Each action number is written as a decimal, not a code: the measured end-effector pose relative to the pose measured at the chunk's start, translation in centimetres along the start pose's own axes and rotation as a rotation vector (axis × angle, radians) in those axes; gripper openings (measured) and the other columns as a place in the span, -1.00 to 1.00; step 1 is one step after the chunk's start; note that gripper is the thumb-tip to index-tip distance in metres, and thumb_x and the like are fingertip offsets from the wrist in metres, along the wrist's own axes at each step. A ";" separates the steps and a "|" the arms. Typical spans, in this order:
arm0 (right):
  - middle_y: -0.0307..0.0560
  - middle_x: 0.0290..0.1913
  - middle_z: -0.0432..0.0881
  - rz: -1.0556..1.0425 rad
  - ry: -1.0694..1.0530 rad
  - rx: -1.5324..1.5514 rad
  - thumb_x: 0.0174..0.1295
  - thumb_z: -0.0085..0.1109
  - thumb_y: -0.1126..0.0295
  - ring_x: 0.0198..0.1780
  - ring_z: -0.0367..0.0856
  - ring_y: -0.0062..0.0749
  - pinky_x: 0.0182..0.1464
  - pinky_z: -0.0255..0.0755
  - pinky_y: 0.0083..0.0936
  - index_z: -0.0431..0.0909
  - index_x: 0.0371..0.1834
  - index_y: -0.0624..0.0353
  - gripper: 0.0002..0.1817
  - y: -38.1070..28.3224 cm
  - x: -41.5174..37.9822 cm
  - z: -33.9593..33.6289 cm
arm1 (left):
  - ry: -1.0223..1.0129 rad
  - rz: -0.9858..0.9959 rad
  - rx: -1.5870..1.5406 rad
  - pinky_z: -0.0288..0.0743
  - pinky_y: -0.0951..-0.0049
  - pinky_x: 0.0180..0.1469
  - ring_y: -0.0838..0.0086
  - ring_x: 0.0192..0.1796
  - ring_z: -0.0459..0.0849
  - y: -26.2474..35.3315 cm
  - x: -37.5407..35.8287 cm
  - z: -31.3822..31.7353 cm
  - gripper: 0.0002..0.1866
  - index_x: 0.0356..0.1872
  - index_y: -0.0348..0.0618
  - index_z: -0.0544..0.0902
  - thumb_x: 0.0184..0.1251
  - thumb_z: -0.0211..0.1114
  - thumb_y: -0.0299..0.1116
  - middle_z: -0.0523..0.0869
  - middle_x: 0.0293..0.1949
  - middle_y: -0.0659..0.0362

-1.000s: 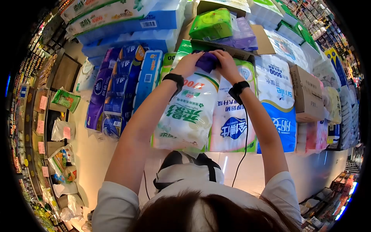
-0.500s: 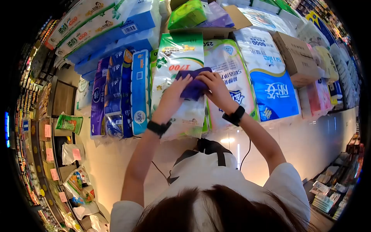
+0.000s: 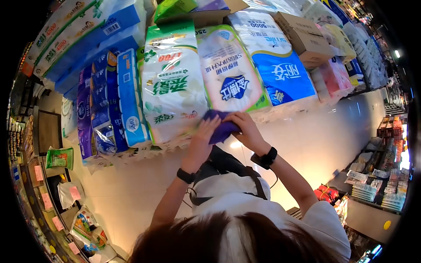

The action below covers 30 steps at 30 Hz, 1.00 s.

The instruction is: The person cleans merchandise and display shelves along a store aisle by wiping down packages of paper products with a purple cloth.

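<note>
Between both hands is a bunched purple cloth (image 3: 223,130), held just off the front edge of the tissue packs. My left hand (image 3: 205,136) has its fingers closed on the cloth's left side and is slightly blurred. On the other side, the fingers of my right hand (image 3: 245,129) are curled over its right upper part. Closest to the hands are a white-and-green tissue pack (image 3: 173,87) on the left and a pink-and-green tissue pack (image 3: 232,72) on the right. Folds of the cloth are partly hidden by the fingers.
Blue and purple tissue packs (image 3: 105,105) line the display's left part. A blue-and-white pack (image 3: 287,79) and a cardboard box (image 3: 302,39) are on the right. Shelves with goods (image 3: 55,193) stand at left, more racks (image 3: 372,175) at right. Pale floor (image 3: 131,188) lies below.
The cloth and both hands have come back from on top of the packs toward my body, past their front edge. The view has shifted, so the display appears farther up and left.
</note>
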State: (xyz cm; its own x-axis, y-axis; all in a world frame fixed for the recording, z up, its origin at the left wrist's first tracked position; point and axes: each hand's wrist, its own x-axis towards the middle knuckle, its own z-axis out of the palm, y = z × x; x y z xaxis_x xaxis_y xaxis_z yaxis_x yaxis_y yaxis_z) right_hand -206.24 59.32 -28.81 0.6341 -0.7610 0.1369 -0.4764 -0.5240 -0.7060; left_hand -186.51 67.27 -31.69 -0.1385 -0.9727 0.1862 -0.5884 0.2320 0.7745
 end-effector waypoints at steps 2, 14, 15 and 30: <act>-0.04 0.08 0.57 0.000 -0.055 -0.058 -0.09 0.37 0.63 0.12 0.47 0.07 0.20 0.40 -0.16 0.54 0.08 0.05 -0.43 2.5 -3.0 0.0 | -0.128 -0.045 -0.084 0.20 0.07 0.55 0.02 0.51 0.34 -0.6 -0.7 2.8 -0.15 0.46 -0.08 0.40 0.01 0.24 -0.77 0.39 0.51 0.11; 0.08 0.23 0.54 -0.166 0.097 -0.170 -0.14 0.26 0.74 0.28 0.45 0.15 0.31 0.38 -0.16 0.50 0.18 0.11 -0.32 10.0 5.0 -8.4 | 0.075 0.081 0.225 0.14 0.02 0.57 -0.14 0.51 0.26 1.5 12.4 6.2 -0.17 0.46 -0.19 0.36 0.04 0.41 -0.55 0.36 0.49 -0.01; 0.07 0.30 0.49 -0.158 0.034 -0.206 -0.13 0.27 0.72 0.33 0.41 0.17 0.36 0.34 -0.13 0.47 0.23 0.11 -0.29 12.6 5.7 -7.5 | 0.082 0.063 0.217 0.11 -0.01 0.57 -0.17 0.51 0.24 0.1 13.0 7.5 -0.15 0.47 -0.20 0.33 0.05 0.42 -0.52 0.34 0.50 -0.05; 0.10 0.56 0.20 -0.434 -0.267 -0.252 -0.14 0.31 0.58 0.57 0.07 0.29 0.56 0.02 0.08 0.33 0.39 0.21 -0.15 26.4 21.5 -7.6 | 0.266 -0.104 0.504 -0.31 -0.26 0.59 -0.36 0.60 -0.18 -9.9 26.1 14.8 0.04 0.57 -0.34 -0.11 0.29 0.38 -0.10 -0.16 0.61 -0.27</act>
State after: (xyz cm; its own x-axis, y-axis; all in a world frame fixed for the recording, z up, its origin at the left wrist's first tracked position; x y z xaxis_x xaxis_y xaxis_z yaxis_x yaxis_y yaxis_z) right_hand -209.84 26.21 -39.19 0.9206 -0.3494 0.1743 -0.2475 -0.8674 -0.4316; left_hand -196.06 39.58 -43.45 0.1068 -0.9413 0.3203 -0.9040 0.0422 0.4255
